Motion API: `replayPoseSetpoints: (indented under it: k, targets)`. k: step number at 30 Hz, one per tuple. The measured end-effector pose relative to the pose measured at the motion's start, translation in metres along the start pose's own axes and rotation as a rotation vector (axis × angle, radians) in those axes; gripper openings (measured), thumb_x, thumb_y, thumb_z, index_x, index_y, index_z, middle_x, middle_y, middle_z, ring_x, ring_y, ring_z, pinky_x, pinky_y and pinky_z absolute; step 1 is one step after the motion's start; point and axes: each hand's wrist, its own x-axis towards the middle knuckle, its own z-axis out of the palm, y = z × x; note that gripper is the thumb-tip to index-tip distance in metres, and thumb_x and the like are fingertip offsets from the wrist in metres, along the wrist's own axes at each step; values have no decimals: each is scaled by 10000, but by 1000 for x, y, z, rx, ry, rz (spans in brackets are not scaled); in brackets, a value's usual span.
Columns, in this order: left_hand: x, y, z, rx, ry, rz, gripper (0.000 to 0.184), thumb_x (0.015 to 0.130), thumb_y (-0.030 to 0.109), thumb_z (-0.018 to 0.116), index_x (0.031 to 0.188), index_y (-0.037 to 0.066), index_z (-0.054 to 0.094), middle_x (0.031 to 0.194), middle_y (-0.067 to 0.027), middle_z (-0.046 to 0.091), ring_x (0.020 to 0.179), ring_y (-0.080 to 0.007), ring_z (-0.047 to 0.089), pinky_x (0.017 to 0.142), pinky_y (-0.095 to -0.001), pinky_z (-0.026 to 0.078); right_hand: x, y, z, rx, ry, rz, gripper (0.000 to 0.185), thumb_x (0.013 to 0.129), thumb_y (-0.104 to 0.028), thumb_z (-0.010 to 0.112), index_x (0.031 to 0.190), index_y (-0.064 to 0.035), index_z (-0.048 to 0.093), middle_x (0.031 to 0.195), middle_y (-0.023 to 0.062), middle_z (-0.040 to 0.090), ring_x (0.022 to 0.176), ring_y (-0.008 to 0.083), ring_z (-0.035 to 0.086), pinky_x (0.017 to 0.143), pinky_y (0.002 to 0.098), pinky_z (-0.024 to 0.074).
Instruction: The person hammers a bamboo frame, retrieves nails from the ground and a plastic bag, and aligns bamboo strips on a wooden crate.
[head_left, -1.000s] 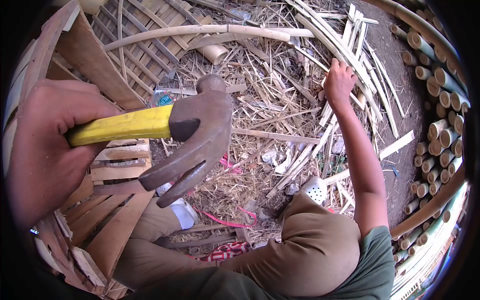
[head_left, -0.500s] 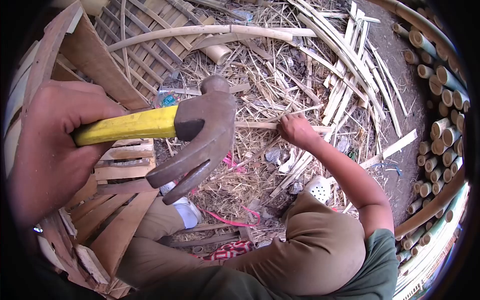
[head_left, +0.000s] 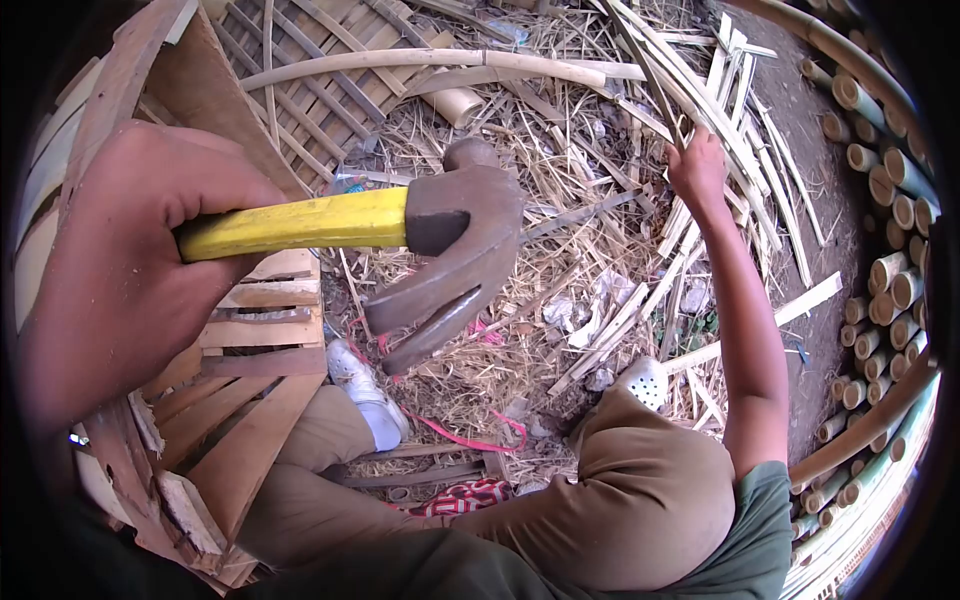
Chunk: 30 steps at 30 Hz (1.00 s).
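Note:
My left hand (head_left: 150, 250) is closed around the yellow handle of a claw hammer (head_left: 460, 230), which is held up close to the camera with its claws pointing down and left. Reaching out to the upper right, my right hand (head_left: 700, 168) has its fingers closed on the lower end of a dark, thin bamboo strip (head_left: 650, 72). Beside and beneath that hand lies a pile of pale split strips (head_left: 735, 150). Another greyish strip (head_left: 590, 212) lies across the litter between the hammer head and my right hand.
A slatted wooden frame (head_left: 262, 330) stands at the left, with a lattice panel (head_left: 320, 60) behind it. A curved bamboo pole (head_left: 520, 62) crosses the top. Stacked bamboo poles (head_left: 890, 270) line the right side. A pink ribbon (head_left: 465, 440) lies near my feet.
My right hand moved from the strips at mid-frame up and right to the pile, where it now grips a dark strip. The hammer, still in my left hand, shifted slightly right in view.

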Motion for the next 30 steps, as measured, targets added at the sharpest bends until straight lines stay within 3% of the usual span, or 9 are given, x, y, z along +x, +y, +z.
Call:
replayPoseSetpoints:
  k: [3, 5, 6, 9, 12, 18, 20, 28, 30]
  targets:
    - [2, -4, 1, -4, 27, 26, 171, 676, -93, 692, 826, -13, 696, 712, -126, 625, 651, -250, 597, 591, -333, 420, 7, -33, 10, 0, -148, -187, 357, 841, -152, 688, 1122, 37, 576, 1109, 246, 597, 1053, 380, 585, 857, 465, 493]
    - [5, -5, -5, 23, 51, 29, 157, 693, -79, 702, 833, -9, 699, 723, -127, 629, 667, -251, 603, 606, -339, 425, 17, -81, 20, 128, -282, -403, 220, 834, -114, 678, 1029, -14, 654, 920, 200, 660, 850, 380, 652, 770, 464, 532]
    - [8, -4, -8, 23, 0, -12, 143, 708, -61, 712, 839, -6, 701, 735, -128, 631, 686, -253, 609, 625, -339, 432, 21, -111, 24, 182, -348, -506, 118, 795, -82, 605, 872, 7, 615, 841, 222, 646, 790, 414, 653, 716, 497, 543]
    - [15, -11, -17, 121, -34, -3, 105, 741, -11, 733, 842, -12, 704, 738, -140, 639, 686, -266, 614, 630, -338, 446, 35, -199, 27, 167, -792, -562, 148, 802, -58, 575, 886, -27, 693, 912, 210, 690, 882, 379, 683, 753, 456, 560]
    - [15, -22, -14, 7, -36, 20, 96, 750, -6, 714, 840, -36, 696, 726, -168, 647, 646, -287, 608, 599, -356, 450, 46, -245, 28, 155, -945, -629, 182, 796, -125, 611, 932, -61, 714, 940, 192, 700, 932, 366, 684, 809, 451, 551]
    - [12, -2, -22, -87, 1, 33, 90, 742, -28, 616, 807, -66, 666, 694, -193, 604, 635, -335, 583, 601, -399, 449, 14, -274, 160, 453, -543, -376, 179, 790, -173, 639, 922, -83, 720, 933, 188, 704, 932, 377, 681, 831, 443, 548]
    - [12, 7, -30, -110, -22, -15, 99, 732, -32, 603, 805, -67, 660, 691, -198, 592, 641, -344, 577, 607, -408, 445, 4, -273, 176, 479, -341, -303, 190, 798, -200, 677, 938, -101, 760, 869, 190, 709, 803, 344, 696, 698, 414, 535]
    - [10, 5, -36, -80, -93, 61, 127, 688, -11, 573, 787, -60, 635, 718, -189, 582, 709, -382, 564, 713, -450, 446, 2, -276, 183, 1061, -489, 293, 231, 829, -249, 637, 934, -79, 752, 917, 236, 693, 824, 399, 680, 708, 435, 534]
    - [11, 8, -36, -70, -90, 68, 129, 688, -7, 574, 790, -57, 635, 725, -187, 586, 718, -382, 567, 720, -451, 447, 3, -279, 185, 1046, -479, 312, 245, 837, -262, 627, 933, -73, 750, 929, 247, 689, 829, 412, 676, 710, 441, 534]
